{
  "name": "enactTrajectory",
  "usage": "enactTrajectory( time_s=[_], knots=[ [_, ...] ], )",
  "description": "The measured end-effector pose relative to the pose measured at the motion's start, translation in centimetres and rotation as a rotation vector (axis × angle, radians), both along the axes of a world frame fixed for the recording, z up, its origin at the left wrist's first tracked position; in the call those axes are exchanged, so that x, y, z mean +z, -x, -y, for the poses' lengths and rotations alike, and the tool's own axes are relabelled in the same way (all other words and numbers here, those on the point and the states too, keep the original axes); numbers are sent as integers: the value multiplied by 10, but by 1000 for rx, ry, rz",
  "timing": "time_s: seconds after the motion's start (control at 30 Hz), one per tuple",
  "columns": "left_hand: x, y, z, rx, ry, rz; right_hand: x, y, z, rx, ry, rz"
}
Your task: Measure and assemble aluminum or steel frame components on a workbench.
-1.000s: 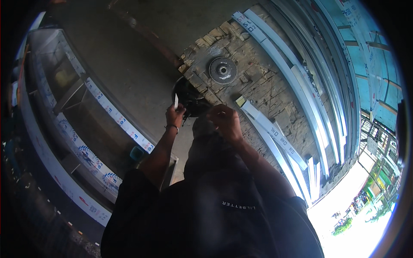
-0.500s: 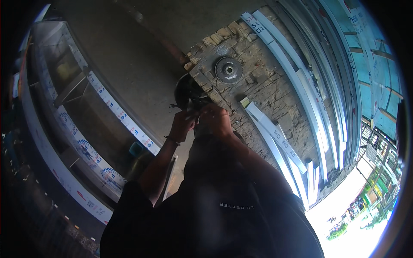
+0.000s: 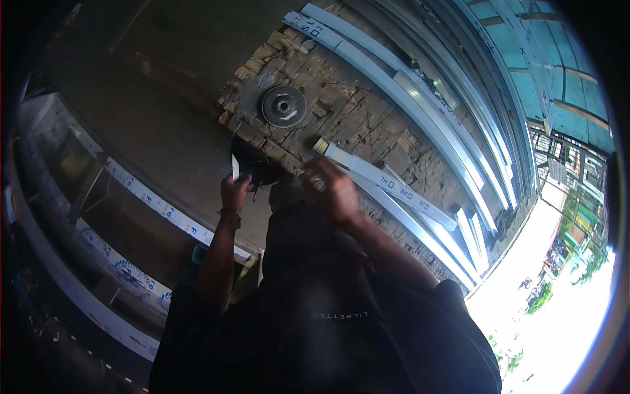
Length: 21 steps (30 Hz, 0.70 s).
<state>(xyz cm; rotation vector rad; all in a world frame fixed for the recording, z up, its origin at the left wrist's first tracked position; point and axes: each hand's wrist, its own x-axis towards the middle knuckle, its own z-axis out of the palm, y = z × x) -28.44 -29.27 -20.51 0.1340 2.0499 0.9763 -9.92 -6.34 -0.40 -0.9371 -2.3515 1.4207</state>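
Observation:
My left hand is closed on a thin, pale flat strip that points away from me beside the workbench. Its exact kind is too small to tell. Over the near edge of the bench, my right hand is curled and slightly blurred; whatever its fingers may hold is hidden. Close to that hand lies a pale rectangular metal tube with a yellowish end. A dark round toothed disc with a hub rests flat on the worn wooden workbench.
Several long metal profiles lie along the bench's right side. Short metal pieces sit near its right end. To my left stands a long metal frame with printed film. Below the bench edge is a dark rounded object, partly hidden.
My hands were together by the bench edge and have come apart. The left moved left with the pale strip; the right is now nearer the metal tube. The view has shifted too.

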Motion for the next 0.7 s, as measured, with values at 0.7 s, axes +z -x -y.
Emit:
enactTrajectory(
  time_s=[0.7],
  knots=[
    [159, -69, -65, -130, -246, -58, -32, -197, -76, 78, -534, 283]
  ],
)
